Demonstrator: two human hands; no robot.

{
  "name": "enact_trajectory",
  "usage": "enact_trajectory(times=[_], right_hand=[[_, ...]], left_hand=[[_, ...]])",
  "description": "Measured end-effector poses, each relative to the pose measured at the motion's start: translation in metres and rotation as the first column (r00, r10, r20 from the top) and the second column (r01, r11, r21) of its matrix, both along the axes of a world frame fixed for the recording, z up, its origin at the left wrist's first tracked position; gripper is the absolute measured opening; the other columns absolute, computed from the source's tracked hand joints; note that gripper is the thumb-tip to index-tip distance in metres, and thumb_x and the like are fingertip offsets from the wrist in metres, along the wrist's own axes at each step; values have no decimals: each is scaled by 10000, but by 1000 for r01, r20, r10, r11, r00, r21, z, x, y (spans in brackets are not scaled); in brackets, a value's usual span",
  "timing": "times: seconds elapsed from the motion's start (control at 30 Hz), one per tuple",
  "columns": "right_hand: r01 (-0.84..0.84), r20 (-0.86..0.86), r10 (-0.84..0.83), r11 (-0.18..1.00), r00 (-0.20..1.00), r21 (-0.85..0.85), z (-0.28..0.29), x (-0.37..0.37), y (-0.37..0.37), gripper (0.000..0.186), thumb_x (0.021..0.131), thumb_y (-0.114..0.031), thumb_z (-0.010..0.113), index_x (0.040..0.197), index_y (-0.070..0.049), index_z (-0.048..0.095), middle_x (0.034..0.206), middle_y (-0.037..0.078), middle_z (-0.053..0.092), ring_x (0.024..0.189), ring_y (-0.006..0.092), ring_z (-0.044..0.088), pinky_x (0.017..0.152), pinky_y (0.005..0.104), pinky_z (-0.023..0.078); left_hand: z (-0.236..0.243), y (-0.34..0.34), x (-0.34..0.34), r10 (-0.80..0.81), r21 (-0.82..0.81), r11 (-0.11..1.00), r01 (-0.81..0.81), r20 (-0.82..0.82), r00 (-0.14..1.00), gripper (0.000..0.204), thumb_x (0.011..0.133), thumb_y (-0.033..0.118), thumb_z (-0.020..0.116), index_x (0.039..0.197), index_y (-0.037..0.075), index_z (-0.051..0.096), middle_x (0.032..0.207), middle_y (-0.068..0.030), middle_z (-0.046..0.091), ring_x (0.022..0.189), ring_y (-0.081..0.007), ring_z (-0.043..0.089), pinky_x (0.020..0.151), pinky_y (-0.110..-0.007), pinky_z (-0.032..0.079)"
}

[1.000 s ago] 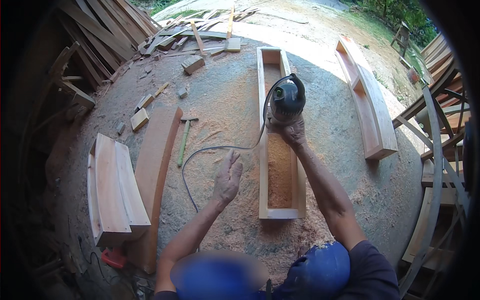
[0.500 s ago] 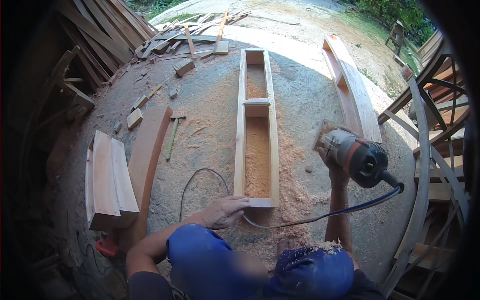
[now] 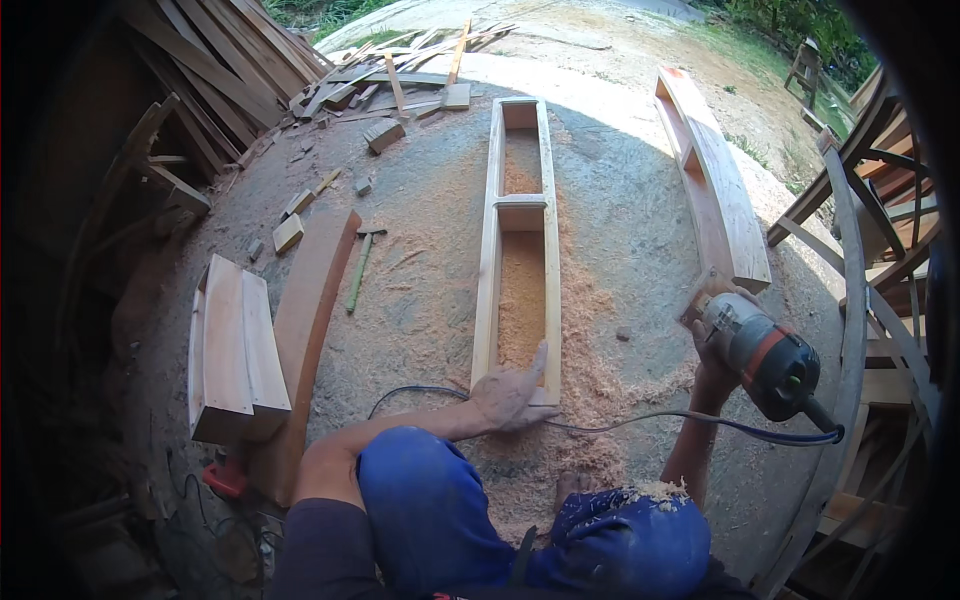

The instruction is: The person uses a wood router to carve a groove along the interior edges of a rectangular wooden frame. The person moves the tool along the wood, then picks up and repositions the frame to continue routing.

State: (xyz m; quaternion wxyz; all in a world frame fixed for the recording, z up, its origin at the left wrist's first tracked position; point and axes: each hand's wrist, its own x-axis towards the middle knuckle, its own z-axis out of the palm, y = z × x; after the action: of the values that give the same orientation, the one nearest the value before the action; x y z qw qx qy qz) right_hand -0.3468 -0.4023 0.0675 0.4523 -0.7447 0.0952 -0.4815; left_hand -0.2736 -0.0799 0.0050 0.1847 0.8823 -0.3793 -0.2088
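Note:
A long, narrow wooden frame (image 3: 486,300) with one crosspiece lies on the floor before me, with shavings inside it. My left hand (image 3: 507,400) rests on its near end, the index finger stretched along the right rail and the other fingers partly hidden. Off to the right, my right hand (image 3: 712,352) grips a handheld router (image 3: 768,358), a grey and black power tool with an orange band. It is held tilted, its square base facing up and left, apart from the frame. Its cord (image 3: 650,422) runs left past the frame's near end.
To the left lie a short wooden box piece (image 3: 232,345), a curved brown board (image 3: 308,320), a green-handled hammer (image 3: 360,272) and a red tool (image 3: 225,478). A second wooden frame (image 3: 728,215) lies at the right. Metal framework (image 3: 855,270) stands beyond it. Scrap wood (image 3: 420,85) is piled far back.
My left hand has slid right across the frame's near end, its index finger now extended. The router in my right hand has moved right and nearer. The view has shifted slightly.

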Motion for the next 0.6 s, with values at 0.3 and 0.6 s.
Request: enact_trajectory(times=[0.3, 0.6], right_hand=[[-22, 46, 25, 998, 999, -56, -2, -9, -8, 839, 709, 55, 830, 1448, -12, 438, 1409, 143, 559, 1323, 280, 530, 1175, 437, 406], [-25, -92, 23, 999, 995, -20, -4, -9, -5, 807, 692, 57, 839, 1414, 1, 485, 1367, 143, 589, 1269, 266, 560, 1157, 427, 423]], left_hand=[[-15, 114, 32, -187, -57, 977, 207, 246, 951, 1035, 858, 362, 787, 1625, -45, 223, 1031, -223, 704, 1092, -378, 680, 977, -449, 516], [-13, 160, 10, 412, -156, 911, -382, 404, 817, 1125, 791, 315, 831, 1605, -126, 191, 1307, -302, 606, 1291, -438, 552, 1146, -508, 410]])
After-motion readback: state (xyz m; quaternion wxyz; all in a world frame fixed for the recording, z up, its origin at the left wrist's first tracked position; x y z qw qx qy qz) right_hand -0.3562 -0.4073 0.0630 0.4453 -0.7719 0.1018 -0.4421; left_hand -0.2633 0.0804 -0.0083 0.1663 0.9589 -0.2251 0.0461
